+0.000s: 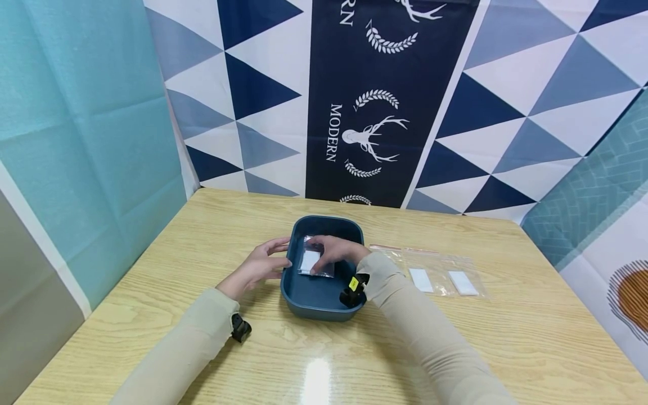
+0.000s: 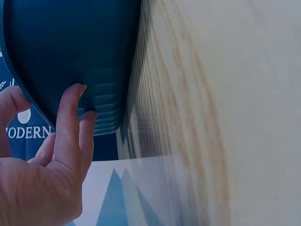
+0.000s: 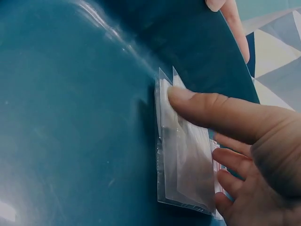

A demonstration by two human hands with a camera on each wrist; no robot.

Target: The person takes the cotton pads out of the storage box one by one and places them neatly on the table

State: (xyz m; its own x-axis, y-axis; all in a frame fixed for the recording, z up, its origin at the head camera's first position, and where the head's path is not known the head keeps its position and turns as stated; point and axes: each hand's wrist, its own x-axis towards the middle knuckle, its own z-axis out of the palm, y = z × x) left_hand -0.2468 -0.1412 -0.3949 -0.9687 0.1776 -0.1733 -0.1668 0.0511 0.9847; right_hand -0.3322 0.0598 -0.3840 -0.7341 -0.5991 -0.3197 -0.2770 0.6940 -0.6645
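Observation:
A dark blue plastic box (image 1: 324,298) with rounded corners stands on the table. Inside it lies a small stack of clear plastic zip bags (image 1: 310,261) with white pieces in them. My right hand (image 1: 336,250) reaches into the box and holds this stack by its edges, thumb at one side and fingers at the other. In the right wrist view the bags (image 3: 188,160) sit layered between thumb and fingers, close to the box wall. My left hand (image 1: 260,263) rests against the box's left side with loosely extended fingers (image 2: 69,117) touching the wall and rim.
To the right of the box, more clear zip bags (image 1: 437,261) lie flat on the wooden table (image 1: 243,225), showing two white pieces (image 1: 462,283). A patterned cloth (image 1: 268,101) hangs behind the table, and a teal one (image 1: 91,112) at the left.

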